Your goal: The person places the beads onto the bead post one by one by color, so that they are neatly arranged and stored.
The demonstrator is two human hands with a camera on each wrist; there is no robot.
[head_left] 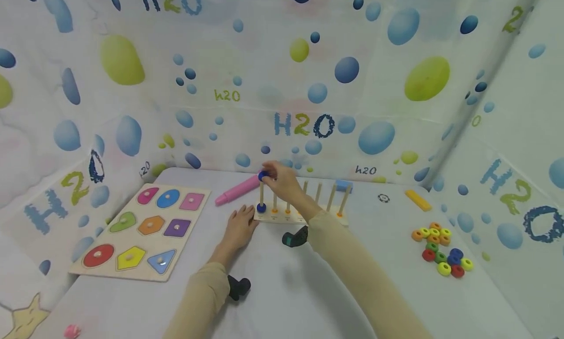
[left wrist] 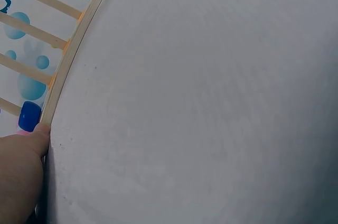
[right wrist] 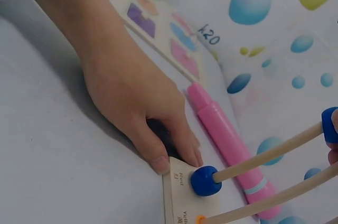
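Note:
A wooden peg board (head_left: 277, 217) with several upright pegs stands near the middle of the table. One blue bead (head_left: 261, 208) sits at the foot of its leftmost peg. At that peg's top, my right hand (head_left: 282, 183) pinches another blue bead (right wrist: 330, 125); the right wrist view shows the peg tip meeting it. My left hand (head_left: 240, 229) rests on the table against the board's left end, fingers fairly straight. Its thumb touches the board's edge in the left wrist view. Behind the board lies a pink marker-shaped stick (head_left: 238, 189), partly hidden by the right hand.
On the left lies a shape puzzle board (head_left: 143, 231) with knobbed pieces. Several coloured beads (head_left: 440, 251) are heaped at the right, below a yellow block (head_left: 418, 200). A blue block (head_left: 344, 185) lies behind the pegs. A small pink object (head_left: 72, 331) is at the front left.

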